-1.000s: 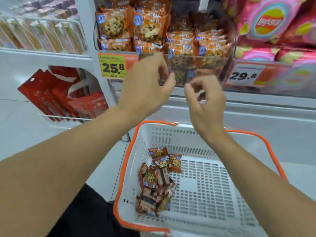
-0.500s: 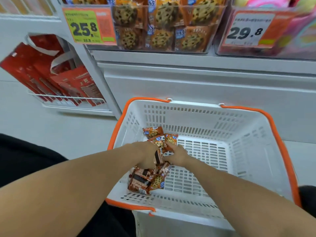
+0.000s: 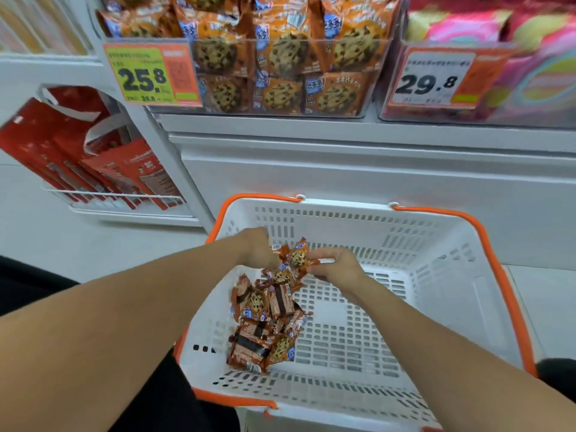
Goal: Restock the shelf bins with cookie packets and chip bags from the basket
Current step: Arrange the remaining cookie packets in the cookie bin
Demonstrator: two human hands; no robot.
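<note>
Plenty left: your left hand (image 3: 258, 249) and right hand (image 3: 335, 268) each pinch cookie packets (image 3: 297, 257) above the basket (image 3: 436, 275), a pile still inside, cookie bin (image 3: 290, 76) well stocked.

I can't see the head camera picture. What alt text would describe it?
Two bare hands, left hand and right hand, lift small orange cookie packets from a pile in a white plastic basket with orange rim, below a clear shelf bin of cookie packets.

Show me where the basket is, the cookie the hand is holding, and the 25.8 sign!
basket (image 3: 505, 275), head view, orange rim on right side.
cookie packet (image 3: 298, 256), head view, middle of the wrapper held by the right hand (image 3: 338, 269).
25.8 price tag (image 3: 141, 77), head view, the printed number.
</note>
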